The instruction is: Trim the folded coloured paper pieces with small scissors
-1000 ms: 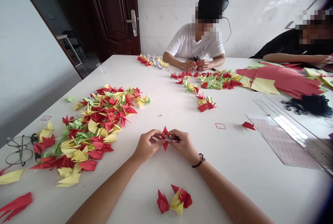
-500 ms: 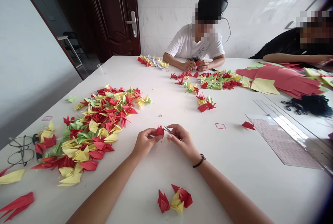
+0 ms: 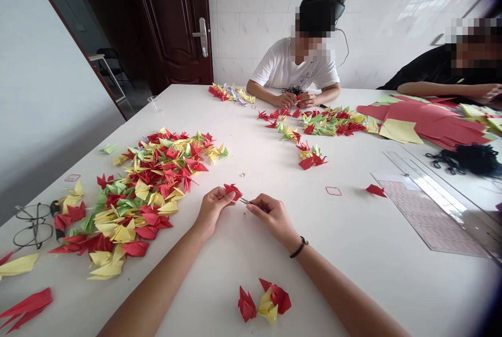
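Between the fingers and thumb of my left hand [image 3: 215, 207] is a folded red paper crane [image 3: 232, 191]. My right hand [image 3: 272, 216] is closed on metal tweezers [image 3: 244, 201], whose thin tips point at the crane's right side; I cannot tell if they touch it. Tiny red scraps [image 3: 244, 213] lie on the table between the hands. Nearer me, between my forearms, sit two red folded pieces and a yellow paper crane [image 3: 267, 308].
A large pile of red, yellow and green cranes [image 3: 157, 180] spreads at left, beside eyeglasses [image 3: 33, 226]. Rulers [image 3: 427, 185], black cord [image 3: 476, 160] and paper sheets [image 3: 423, 120] lie at right. Two people sit across the white table [image 3: 306, 253]; one handles something red.
My left hand has tilted the red crane over and shifted slightly left. The tweezers have dropped lower, with their tips now to the crane's lower right.
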Action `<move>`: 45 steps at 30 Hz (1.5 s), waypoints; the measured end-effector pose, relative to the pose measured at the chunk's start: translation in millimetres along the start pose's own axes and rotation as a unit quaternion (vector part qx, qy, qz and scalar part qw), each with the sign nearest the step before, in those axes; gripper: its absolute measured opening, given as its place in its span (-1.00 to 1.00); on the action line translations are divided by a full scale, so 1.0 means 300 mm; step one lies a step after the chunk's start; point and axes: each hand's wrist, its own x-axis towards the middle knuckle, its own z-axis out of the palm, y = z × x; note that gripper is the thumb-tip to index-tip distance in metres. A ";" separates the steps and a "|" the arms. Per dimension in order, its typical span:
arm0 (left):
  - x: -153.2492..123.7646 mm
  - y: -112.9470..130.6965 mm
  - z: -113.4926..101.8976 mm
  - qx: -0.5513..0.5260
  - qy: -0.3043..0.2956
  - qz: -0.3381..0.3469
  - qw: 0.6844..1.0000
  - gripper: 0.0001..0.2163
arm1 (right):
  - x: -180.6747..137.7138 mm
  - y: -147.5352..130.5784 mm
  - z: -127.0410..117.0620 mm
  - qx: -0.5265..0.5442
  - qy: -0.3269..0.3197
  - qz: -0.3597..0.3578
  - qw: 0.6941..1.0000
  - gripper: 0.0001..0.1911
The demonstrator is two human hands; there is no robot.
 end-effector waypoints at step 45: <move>-0.037 0.004 0.033 0.108 0.032 0.004 0.994 -0.81 | -0.014 -0.010 0.032 0.041 0.029 0.024 0.998 -0.74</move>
